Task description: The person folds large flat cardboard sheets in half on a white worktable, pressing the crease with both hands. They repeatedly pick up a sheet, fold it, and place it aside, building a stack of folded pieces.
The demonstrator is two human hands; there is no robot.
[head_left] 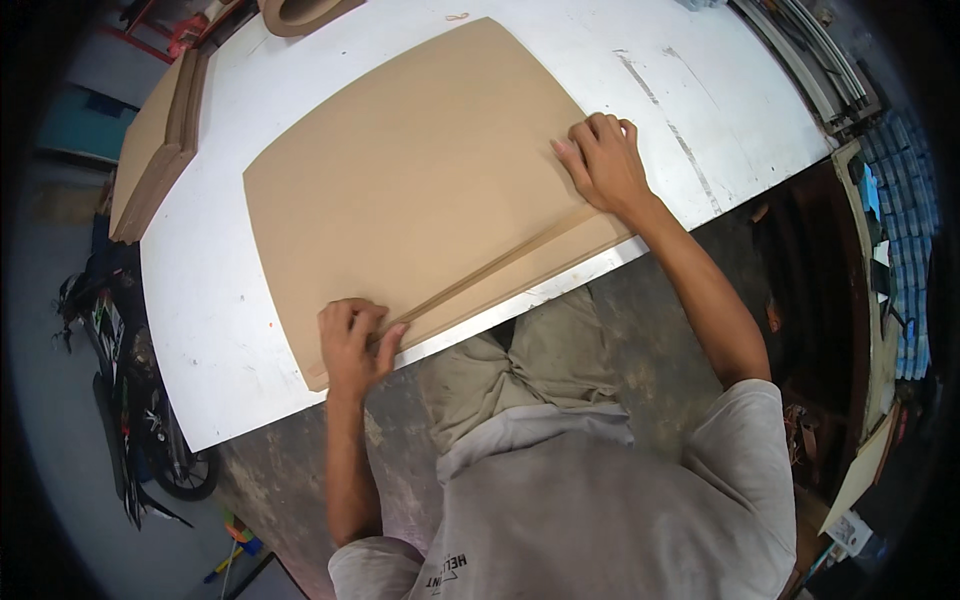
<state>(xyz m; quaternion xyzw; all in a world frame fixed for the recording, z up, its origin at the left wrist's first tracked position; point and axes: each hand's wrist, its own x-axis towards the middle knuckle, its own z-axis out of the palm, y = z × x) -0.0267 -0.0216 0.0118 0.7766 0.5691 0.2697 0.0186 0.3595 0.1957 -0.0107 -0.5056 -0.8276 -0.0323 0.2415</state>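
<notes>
A large brown cardboard sheet (420,170) lies on a white table, its near side running along the table's front edge. Along that side a narrow strip of the cardboard (520,280) is folded over, with a thin dark gap at the crease. At the strip's left end my left hand (355,345) is closed, fingers curled and thumb pressing by the fold. My right hand (605,165) grips near the sheet's right edge, fingers bent over the cardboard and wrist above the strip's right end. The undersides of both hands are hidden.
The white table (215,300) shows around the sheet. A stack of brown boards (160,140) stands at its left edge, and a brown roll (305,12) at the far side. Metal bars (805,50) lie far right. A bicycle-like vehicle (130,400) is on the left.
</notes>
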